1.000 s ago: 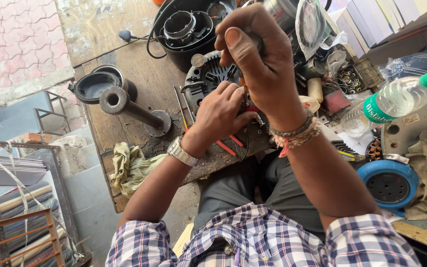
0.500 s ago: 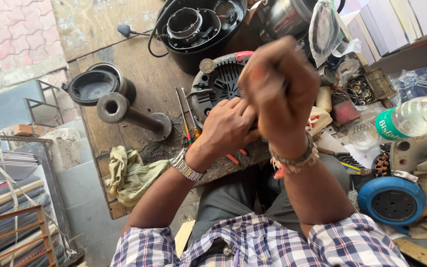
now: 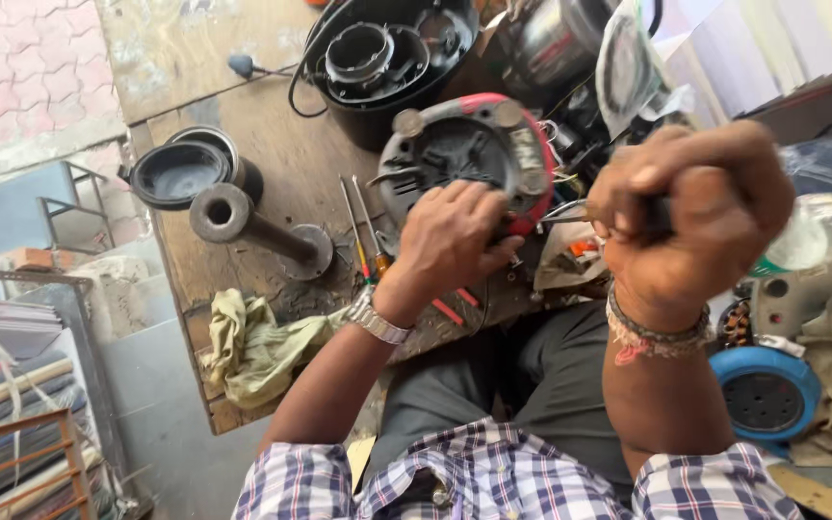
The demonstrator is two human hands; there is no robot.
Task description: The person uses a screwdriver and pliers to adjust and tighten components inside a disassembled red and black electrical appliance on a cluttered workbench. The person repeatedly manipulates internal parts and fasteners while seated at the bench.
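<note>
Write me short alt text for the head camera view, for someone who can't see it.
A person at a cluttered wooden workbench steadies an upturned red-rimmed appliance base with the left hand, while the right hand grips a dark tool handle. Screwdrivers, a metal pipe stand and a rag lie nearby.

My right hand (image 3: 690,217) is a closed grip around a dark handle, and I cannot tell what tool it is. My left hand (image 3: 455,241) hides the near rim of the upturned red-edged appliance base (image 3: 464,144). The clear bottle (image 3: 825,231) is cut off by the right edge, and blurred.
</note>
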